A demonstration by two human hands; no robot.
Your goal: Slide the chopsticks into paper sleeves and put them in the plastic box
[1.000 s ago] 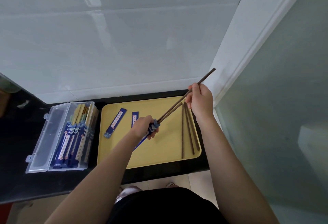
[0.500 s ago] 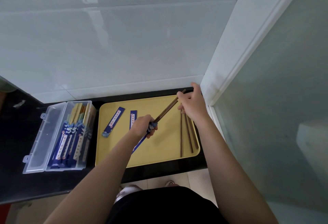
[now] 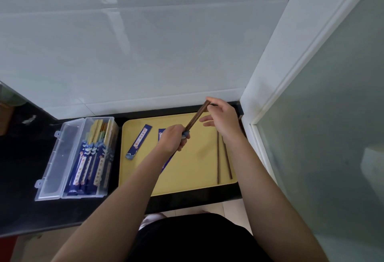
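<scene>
Since a second ago the chopsticks [image 3: 196, 115] have slid deeper into the sleeve [image 3: 166, 163], mid-frame over the tray [image 3: 199, 166]. Left hand [image 3: 173, 140] grips the sleeve mouth to steady it; right hand [image 3: 223, 119] pinches the dark brown tops, other fingers spread, pushing. Box [image 3: 79, 157] at left holds sleeved pairs.

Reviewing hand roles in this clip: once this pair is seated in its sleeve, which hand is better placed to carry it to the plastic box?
Left. The left hand already grips the sleeve and is nearer the plastic box; the right hand is across the tray, at the chopsticks' top end.
</scene>
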